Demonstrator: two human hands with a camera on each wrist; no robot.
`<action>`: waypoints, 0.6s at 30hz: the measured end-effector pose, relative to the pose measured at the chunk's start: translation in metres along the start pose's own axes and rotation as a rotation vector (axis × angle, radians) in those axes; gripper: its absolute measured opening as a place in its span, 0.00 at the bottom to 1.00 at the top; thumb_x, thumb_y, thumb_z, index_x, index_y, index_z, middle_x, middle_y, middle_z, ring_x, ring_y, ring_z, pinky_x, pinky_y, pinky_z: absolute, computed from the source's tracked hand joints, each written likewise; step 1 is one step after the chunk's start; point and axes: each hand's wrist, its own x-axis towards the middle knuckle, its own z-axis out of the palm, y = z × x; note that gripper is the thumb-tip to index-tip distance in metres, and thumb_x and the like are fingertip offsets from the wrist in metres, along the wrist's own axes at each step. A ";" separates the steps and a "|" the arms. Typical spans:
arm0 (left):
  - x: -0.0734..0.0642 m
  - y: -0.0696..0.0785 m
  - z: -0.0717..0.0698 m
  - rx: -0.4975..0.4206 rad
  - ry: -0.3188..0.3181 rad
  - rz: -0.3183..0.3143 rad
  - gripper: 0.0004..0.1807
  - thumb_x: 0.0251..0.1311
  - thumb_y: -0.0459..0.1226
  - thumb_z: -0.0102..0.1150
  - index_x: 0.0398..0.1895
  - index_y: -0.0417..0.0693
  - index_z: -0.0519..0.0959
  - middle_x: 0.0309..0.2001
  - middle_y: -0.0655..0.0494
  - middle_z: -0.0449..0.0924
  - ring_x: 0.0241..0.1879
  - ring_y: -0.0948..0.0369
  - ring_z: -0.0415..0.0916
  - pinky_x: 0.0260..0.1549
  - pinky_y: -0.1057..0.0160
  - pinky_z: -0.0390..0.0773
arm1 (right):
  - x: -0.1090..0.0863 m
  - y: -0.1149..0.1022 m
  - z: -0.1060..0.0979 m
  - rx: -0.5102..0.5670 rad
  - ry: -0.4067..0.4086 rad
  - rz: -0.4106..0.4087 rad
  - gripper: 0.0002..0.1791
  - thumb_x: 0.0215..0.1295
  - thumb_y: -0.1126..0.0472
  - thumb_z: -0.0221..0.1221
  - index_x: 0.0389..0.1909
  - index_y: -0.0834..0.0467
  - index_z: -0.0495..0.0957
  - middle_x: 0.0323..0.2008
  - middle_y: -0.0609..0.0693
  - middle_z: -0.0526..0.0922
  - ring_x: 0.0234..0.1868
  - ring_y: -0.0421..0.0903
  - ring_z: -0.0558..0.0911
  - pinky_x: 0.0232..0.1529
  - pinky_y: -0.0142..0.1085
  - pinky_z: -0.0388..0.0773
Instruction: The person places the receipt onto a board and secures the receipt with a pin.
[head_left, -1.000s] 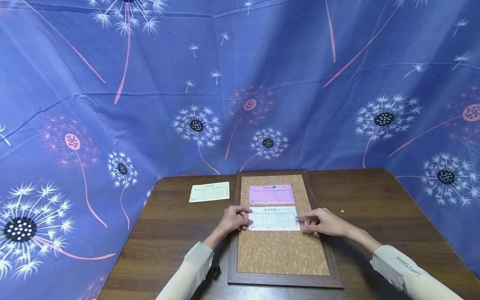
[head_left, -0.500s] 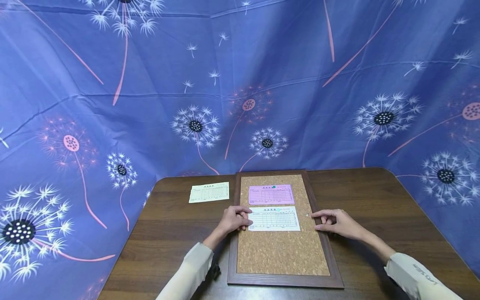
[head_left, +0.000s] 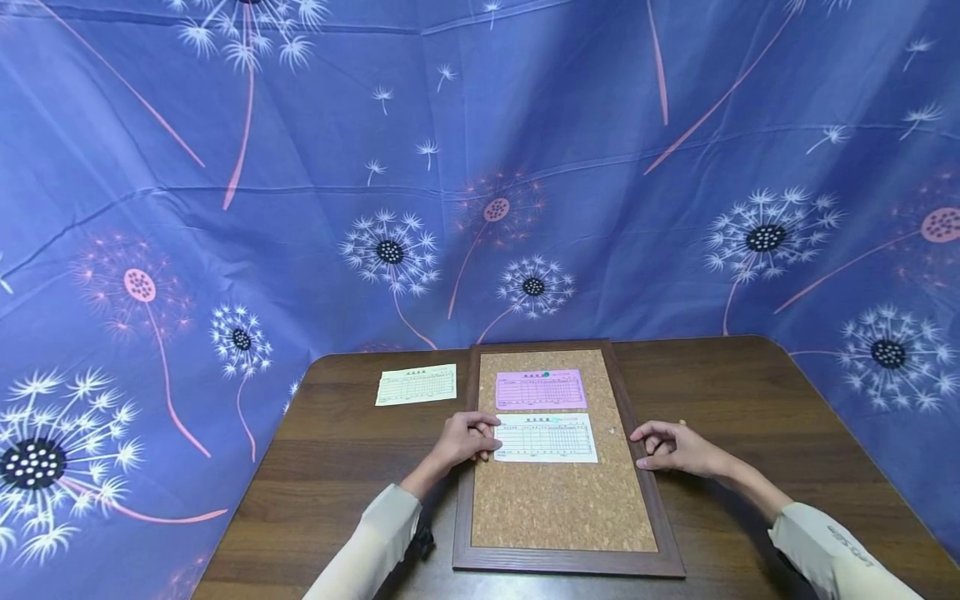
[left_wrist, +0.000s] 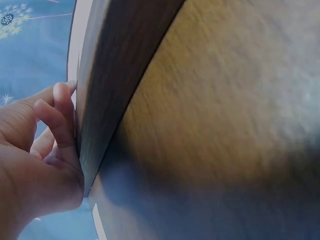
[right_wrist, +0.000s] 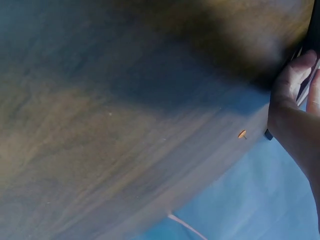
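A white printed form [head_left: 546, 438] lies on the cork board [head_left: 562, 508], just below a pink form [head_left: 540, 390]. The thumb and index finger of my left hand [head_left: 463, 437] hold the white form's left edge; in the left wrist view the left hand [left_wrist: 47, 135] lies against the board's wooden frame [left_wrist: 115, 75]. My right hand [head_left: 678, 448] is at the frame's right side, apart from the form, fingers loosely bent with nothing visible in them. In the right wrist view part of the right hand [right_wrist: 290, 95] is cut off. Each form carries a small green spot near its top.
A pale green form [head_left: 416, 385] lies on the wooden table [head_left: 352, 467], left of the board. A thumbtack [right_wrist: 242, 134] rests on the table beyond the right hand. Something small and dark [head_left: 423, 542] sits by the left sleeve. Behind the table hangs a blue dandelion cloth [head_left: 637, 250].
My right hand has let go of the white form's right edge and moved right to the frame. The left hand stays on the form's left edge.
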 end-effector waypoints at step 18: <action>0.009 -0.014 -0.054 -0.063 0.027 -0.071 0.22 0.65 0.34 0.65 0.60 0.34 0.77 0.28 0.56 0.82 0.20 0.67 0.75 0.22 0.70 0.70 | 0.004 -0.001 -0.003 0.009 -0.021 0.077 0.22 0.64 0.69 0.66 0.52 0.78 0.72 0.33 0.44 0.76 0.30 0.30 0.76 0.31 0.26 0.75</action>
